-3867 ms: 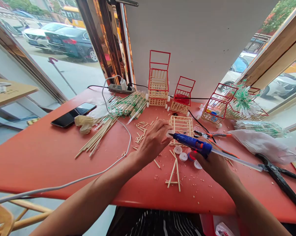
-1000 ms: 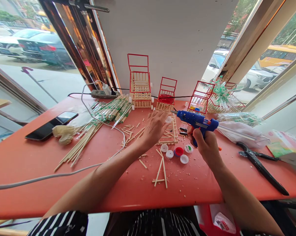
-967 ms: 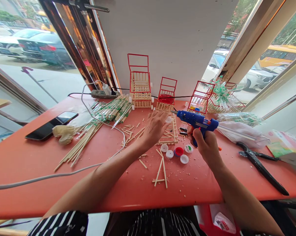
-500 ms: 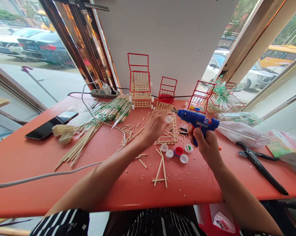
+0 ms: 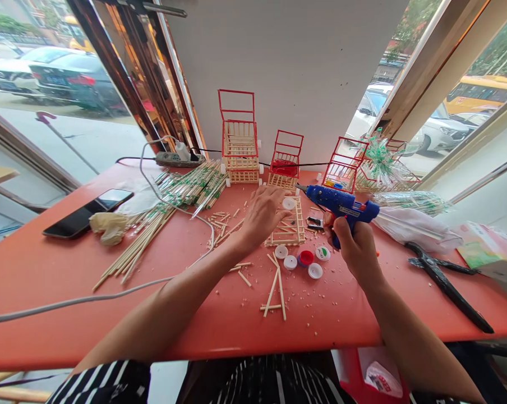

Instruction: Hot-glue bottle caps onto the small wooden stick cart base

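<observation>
My right hand (image 5: 356, 247) is wrapped round the handle of a blue hot glue gun (image 5: 337, 203), its nozzle pointing left. Beyond a small slatted wooden frame (image 5: 299, 221) lying flat, the nozzle comes near the fingertips of my left hand (image 5: 264, 213). That hand reaches over the frame's left side, fingers stretched forward and thumb apart. Between its thumb and fingertips shows a white bottle cap (image 5: 289, 203); whether they touch it is unclear. Nearer to me are several more caps, including a red and blue cap (image 5: 306, 258) and a white cap with a green mark (image 5: 322, 253).
Small stick carts with red frames (image 5: 240, 140) stand along the wall. Bundled wooden sticks (image 5: 152, 235), a phone (image 5: 87, 214) and a white cable (image 5: 144, 285) lie left. Black cutters (image 5: 442, 280) and a plastic bag (image 5: 417, 229) lie right. Cut stick pieces (image 5: 274, 292) are scattered in front.
The glue gun has shifted slightly right with my right hand. My left hand has moved slightly left, its thumb drawn back from the white cap on the frame.
</observation>
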The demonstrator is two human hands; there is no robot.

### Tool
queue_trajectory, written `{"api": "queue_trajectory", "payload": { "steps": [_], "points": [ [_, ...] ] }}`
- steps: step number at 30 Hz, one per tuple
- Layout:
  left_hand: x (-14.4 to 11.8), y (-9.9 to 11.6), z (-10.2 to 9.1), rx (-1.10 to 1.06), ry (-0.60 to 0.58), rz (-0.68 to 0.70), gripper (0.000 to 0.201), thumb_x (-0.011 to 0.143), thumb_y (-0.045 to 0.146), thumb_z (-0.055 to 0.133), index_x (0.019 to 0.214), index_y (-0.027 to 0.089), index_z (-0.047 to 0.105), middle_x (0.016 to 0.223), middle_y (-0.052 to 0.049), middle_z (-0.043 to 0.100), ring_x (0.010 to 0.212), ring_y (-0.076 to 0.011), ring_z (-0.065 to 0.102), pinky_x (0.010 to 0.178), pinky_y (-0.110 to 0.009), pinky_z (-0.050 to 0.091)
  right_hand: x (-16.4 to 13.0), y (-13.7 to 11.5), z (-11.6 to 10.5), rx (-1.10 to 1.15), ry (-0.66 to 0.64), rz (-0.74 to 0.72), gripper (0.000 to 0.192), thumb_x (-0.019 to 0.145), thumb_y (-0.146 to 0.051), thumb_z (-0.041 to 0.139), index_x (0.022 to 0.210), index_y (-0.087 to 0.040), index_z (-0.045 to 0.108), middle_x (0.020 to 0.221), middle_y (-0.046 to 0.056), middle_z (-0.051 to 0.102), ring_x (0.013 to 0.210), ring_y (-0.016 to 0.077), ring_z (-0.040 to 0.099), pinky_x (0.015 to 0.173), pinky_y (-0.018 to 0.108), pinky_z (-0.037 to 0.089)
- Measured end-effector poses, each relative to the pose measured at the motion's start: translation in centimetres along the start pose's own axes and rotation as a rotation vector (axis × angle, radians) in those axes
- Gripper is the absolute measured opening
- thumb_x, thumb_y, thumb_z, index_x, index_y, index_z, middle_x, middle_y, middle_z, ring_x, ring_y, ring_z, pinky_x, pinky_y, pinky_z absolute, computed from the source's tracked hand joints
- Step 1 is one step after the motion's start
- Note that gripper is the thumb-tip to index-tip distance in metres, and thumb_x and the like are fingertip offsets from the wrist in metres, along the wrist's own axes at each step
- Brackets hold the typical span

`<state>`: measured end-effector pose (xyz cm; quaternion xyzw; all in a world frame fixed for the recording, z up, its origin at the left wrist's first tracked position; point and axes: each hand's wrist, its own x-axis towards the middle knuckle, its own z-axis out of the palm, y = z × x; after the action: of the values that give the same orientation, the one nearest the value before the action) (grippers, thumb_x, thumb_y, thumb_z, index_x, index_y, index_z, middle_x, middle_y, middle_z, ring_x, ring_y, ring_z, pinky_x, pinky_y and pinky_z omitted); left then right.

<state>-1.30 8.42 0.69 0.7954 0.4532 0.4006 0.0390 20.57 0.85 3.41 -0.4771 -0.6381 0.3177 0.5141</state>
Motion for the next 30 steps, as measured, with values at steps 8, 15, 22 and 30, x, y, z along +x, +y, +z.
{"api": "queue_trajectory", "payload": {
  "steps": [8, 15, 22, 30],
  "points": [
    [-2.7, 2.2, -3.4, -0.013, 0.135, 0.183, 0.022, 0.100, 0.011, 0.063, 0.118, 0.018, 0.073, 0.119, -0.008, 0.076, 0.117, -0.0258, 0.064, 0.104, -0.043, 0.051, 0.0, -0.9, 0.0, 0.031, 0.039, -0.044, 0.063, 0.091, -0.080, 0.062, 0.072, -0.019, 0.061, 0.062, 0.000, 0.055, 0.052, 0.0098, 0.046, 0.046, 0.023, 0.035],
    [-5.7, 2.7, -3.5, 0.020, 0.132, 0.215, 0.024, 0.098, 0.007, 0.064, 0.117, 0.019, 0.072, 0.116, -0.009, 0.076, 0.108, -0.0247, 0.063, 0.095, -0.040, 0.055, 0.1, -0.6, 0.1, 0.041, 0.018, -0.068, 0.061, 0.094, -0.076, 0.061, 0.074, -0.019, 0.063, 0.067, 0.001, 0.058, 0.055, 0.0098, 0.049, 0.049, 0.025, 0.037],
    [-5.2, 2.6, -5.6, -0.030, 0.202, 0.105, 0.026, 0.098, 0.005, 0.055, 0.103, 0.021, 0.075, 0.115, -0.006, 0.077, 0.111, -0.0226, 0.067, 0.100, -0.039, 0.055, 0.4, -0.1, 0.0, 0.040, 0.047, -0.063, 0.058, 0.096, -0.075, 0.061, 0.076, -0.020, 0.064, 0.066, 0.000, 0.057, 0.055, 0.0102, 0.049, 0.050, 0.025, 0.037],
    [-5.3, -0.1, -10.3, 0.032, 0.316, -0.138, 0.020, 0.100, 0.022, 0.055, 0.101, 0.019, 0.075, 0.116, -0.009, 0.076, 0.116, -0.0258, 0.069, 0.104, -0.045, 0.055, 0.3, -0.7, -0.3, 0.018, 0.063, -0.146, 0.056, 0.100, -0.072, 0.056, 0.077, -0.021, 0.062, 0.065, -0.002, 0.056, 0.056, 0.0102, 0.051, 0.053, 0.026, 0.039]
  ]
}}
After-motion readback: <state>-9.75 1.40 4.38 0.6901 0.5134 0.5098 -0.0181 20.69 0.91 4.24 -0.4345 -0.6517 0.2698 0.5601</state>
